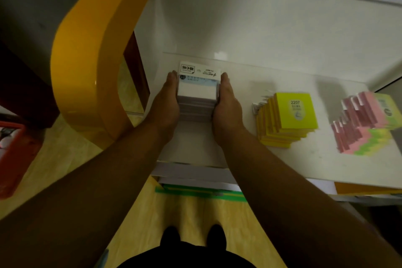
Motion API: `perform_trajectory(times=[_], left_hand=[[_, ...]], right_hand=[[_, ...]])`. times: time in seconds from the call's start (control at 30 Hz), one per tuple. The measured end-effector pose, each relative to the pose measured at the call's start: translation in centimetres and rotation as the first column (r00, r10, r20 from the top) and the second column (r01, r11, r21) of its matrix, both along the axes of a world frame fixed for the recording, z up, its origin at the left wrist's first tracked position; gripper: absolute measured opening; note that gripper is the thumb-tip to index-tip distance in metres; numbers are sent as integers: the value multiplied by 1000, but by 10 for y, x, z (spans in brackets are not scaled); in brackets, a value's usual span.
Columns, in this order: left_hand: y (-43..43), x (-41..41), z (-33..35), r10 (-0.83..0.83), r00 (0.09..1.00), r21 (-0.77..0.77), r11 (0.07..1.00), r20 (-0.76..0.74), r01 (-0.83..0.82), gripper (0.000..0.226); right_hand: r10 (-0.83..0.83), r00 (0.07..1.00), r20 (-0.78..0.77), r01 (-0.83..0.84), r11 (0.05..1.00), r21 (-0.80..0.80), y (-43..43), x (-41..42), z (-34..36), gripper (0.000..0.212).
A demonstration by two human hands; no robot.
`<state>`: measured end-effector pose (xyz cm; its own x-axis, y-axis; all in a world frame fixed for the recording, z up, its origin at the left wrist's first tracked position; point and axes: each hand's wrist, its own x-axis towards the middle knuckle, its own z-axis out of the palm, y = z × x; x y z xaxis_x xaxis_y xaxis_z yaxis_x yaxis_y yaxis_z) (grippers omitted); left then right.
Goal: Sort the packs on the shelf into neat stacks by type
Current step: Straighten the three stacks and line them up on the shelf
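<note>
Both hands, left hand (pixel 166 102) and right hand (pixel 226 104), are pressed flat against opposite sides of the white stack (pixel 196 95), squeezing it between the palms with fingers straight and pointing toward the shelf's back edge, forearms reaching in from the front. So there are three stacks on the shelf (pixel 282 67): that white one near the left edge, a yellow stack (pixel 289 119) in the middle that's fanned out, and a pink and green stack (pixel 367 124) by the right edge, also slumped. Can't count individual packs, too blurry.
</note>
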<state>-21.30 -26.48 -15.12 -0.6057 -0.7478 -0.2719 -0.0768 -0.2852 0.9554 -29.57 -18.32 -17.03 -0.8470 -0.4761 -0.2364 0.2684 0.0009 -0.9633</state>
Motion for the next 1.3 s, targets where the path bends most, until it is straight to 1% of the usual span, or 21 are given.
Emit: perform_trajectory(times=[0.07, 0.1, 0.13, 0.17, 0.2, 0.23, 0.27, 0.3, 0.33, 0.37, 0.43, 0.53, 0.63, 0.73, 0.83, 0.87, 0.97, 1.03, 1.1, 1.2, 1.3], left_hand=[[-3, 2, 1, 51, 999, -14, 999, -6, -51, 43], [-5, 4, 3, 100, 995, -23, 995, 13, -100, 49], [-9, 5, 5, 160, 987, -87, 984, 29, -157, 59], [-13, 8, 7, 178, 983, -220, 962, 51, -162, 69], [-15, 10, 10, 163, 984, -382, 916, 70, -124, 76], [-16, 12, 13, 133, 989, -509, 857, 71, -78, 80], [-14, 11, 19, 86, 994, -589, 808, 67, -31, 77], [-7, 9, 28, 44, 998, -635, 772, 55, 1, 66], [2, 7, 38, 2, 999, -658, 753, 38, 24, 56], [14, 4, 50, -47, 999, -655, 754, 5, 39, 53], [32, -3, 65, -152, 984, -611, 789, -93, 65, 54], [53, -18, 69, -241, 958, -527, 841, -156, 125, 57], [79, -35, 66, -284, 948, -492, 851, -140, 183, 56], [105, -50, 62, -293, 953, -524, 824, -72, 214, 48], [126, -62, 51, -284, 959, -548, 800, 8, 242, 51], [133, -65, 46, -275, 961, -551, 796, 38, 250, 52], [148, -71, 36, -244, 965, -556, 792, 93, 254, 51], [154, -72, 32, -245, 963, -575, 774, 115, 266, 52], [155, -72, 32, -246, 953, -629, 716, 178, 303, 57], [148, -71, 28, -197, 924, -708, 596, 329, 379, 61], [140, -69, 22, -197, 902, -712, 559, 383, 424, 66]], right_hand=[[-68, 995, -79, 67, 998, -18, 5, 2, 5, 51], [-99, 980, -171, 97, 995, -21, 10, 5, 12, 50], [-114, 951, -288, 113, 993, -19, 16, 8, 18, 51], [-117, 912, -394, 114, 993, -31, 24, 11, 25, 49], [-124, 871, -476, 105, 992, -65, 30, 12, 29, 46], [-130, 845, -519, 86, 990, -109, 37, 14, 35, 47], [-132, 844, -520, 57, 986, -159, 42, 16, 44, 50], [-137, 839, -526, 38, 980, -195, 48, 16, 52, 55], [-140, 831, -539, 13, 972, -233, 54, 16, 60, 56], [-141, 818, -558, -5, 968, -252, 62, 14, 68, 54], [-153, 786, -599, -12, 965, -262, 80, 7, 80, 47], [-214, 766, -606, 54, 961, -272, 113, -12, 91, 44], [-237, 775, -586, 104, 962, -252, 146, -29, 92, 42], [-209, 783, -586, 130, 976, -175, 170, -45, 83, 42], [-167, 862, -478, 128, 985, -114, 183, -62, 75, 39], [-134, 873, -469, 110, 991, -78, 186, -66, 74, 39], [-41, 828, -559, 79, 996, 44, 200, -74, 69, 39], [47, 811, -583, 17, 994, 104, 208, -82, 65, 40], [178, 784, -594, -76, 978, 194, 213, -93, 59, 45], [370, 719, -589, -173, 915, 364, 220, -107, 53, 56], [504, 616, -606, -194, 842, 503, 222, -116, 46, 69]])
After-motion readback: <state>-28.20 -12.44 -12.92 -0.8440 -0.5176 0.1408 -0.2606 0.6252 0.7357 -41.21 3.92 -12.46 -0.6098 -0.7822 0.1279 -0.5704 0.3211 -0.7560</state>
